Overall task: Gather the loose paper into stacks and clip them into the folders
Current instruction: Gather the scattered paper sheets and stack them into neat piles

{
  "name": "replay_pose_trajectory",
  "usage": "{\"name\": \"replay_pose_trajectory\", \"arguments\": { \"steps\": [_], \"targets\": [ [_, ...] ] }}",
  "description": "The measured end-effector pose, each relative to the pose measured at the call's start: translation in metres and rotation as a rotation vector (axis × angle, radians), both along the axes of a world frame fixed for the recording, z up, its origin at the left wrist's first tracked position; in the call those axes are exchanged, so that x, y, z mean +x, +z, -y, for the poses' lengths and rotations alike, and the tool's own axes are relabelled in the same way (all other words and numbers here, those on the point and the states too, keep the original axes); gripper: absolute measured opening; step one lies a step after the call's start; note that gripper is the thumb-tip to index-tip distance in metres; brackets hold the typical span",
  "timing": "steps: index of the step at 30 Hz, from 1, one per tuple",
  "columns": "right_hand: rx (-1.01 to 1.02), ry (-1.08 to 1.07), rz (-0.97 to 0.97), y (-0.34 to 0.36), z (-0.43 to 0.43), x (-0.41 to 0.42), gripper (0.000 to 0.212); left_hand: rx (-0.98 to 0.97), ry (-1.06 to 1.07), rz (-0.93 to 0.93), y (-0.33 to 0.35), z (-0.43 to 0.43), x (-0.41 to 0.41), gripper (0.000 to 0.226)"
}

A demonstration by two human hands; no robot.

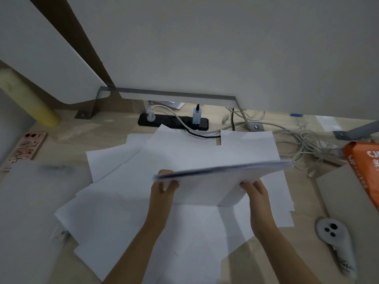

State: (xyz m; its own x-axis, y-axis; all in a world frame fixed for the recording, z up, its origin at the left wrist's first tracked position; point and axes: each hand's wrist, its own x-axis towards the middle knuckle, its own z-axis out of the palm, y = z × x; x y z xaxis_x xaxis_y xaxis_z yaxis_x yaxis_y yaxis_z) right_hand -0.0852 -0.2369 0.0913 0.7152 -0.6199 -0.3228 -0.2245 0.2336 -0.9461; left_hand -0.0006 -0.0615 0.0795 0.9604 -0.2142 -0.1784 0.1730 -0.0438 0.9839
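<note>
While loose sheets (127, 201) lie below, both hands (164, 188) (255, 193) grip the stack (207, 187) between them.

We are seeing a black power strip (173, 121) lying at the desk's (297, 238) far side, cables (303, 140) sprawling to its right, a pink-cased phone (26, 147) resting far left, and a white controller (336, 240) lying near an orange packet (365, 171).

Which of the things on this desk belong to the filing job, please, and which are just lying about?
For the job: stack of paper, held by left hand and right hand; loose sheets.
Lying about: power strip, phone, cables, orange packet, controller.
</note>
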Motion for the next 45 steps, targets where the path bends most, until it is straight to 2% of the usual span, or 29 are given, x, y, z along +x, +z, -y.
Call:
{"name": "replay_pose_trajectory", "arguments": {
  "steps": [4, 7, 11, 15, 21, 30, 33, 35, 37, 39, 45],
  "targets": [
    [-0.015, 0.014, 0.019, -0.007, 0.002, -0.008, 0.030, -0.011, 0.070, -0.011, -0.007, -0.005, -0.002, 0.025],
    [-0.004, 0.104, -0.097, -0.016, -0.007, -0.011, 0.025, 0.015, 0.044, -0.117, -0.016, -0.007, -0.005, 0.029],
    [-0.100, 0.070, -0.100, -0.021, -0.001, -0.014, 0.026, 0.054, -0.031, -0.087, -0.017, -0.001, -0.002, 0.033],
    [-0.253, 0.009, -0.229, -0.025, 0.024, -0.036, 0.011, 0.172, -0.150, -0.077, -0.018, 0.015, -0.010, 0.015],
    [-0.294, -0.002, -0.553, -0.061, 0.066, -0.094, 0.022, 0.419, -0.471, -0.082, -0.056, 0.057, -0.044, 0.037],
    [-0.392, -0.091, -0.851, -0.104, 0.096, -0.156, 0.009, 0.571, -0.733, -0.295, -0.108, 0.089, -0.102, 0.029],
    [-0.480, -0.119, -0.876, -0.101, 0.098, -0.160, 0.026, 0.601, -0.826, -0.309, -0.105, 0.090, -0.101, 0.023],
    [-0.628, -0.148, -0.860, -0.095, 0.096, -0.156, 0.030, 0.624, -0.853, -0.306, -0.098, 0.086, -0.091, 0.020],
    [-0.712, -0.135, -0.819, -0.089, 0.091, -0.145, 0.029, 0.616, -0.839, -0.299, -0.091, 0.078, -0.076, 0.016],
    [-0.667, -0.068, -0.753, -0.084, 0.082, -0.127, 0.032, 0.604, -0.769, -0.278, -0.082, 0.065, -0.058, 0.015],
    [-0.652, 0.304, -0.558, -0.080, 0.028, -0.056, 0.037, 0.686, -0.367, -0.104, -0.075, -0.010, -0.006, 0.024]
  ]
}}
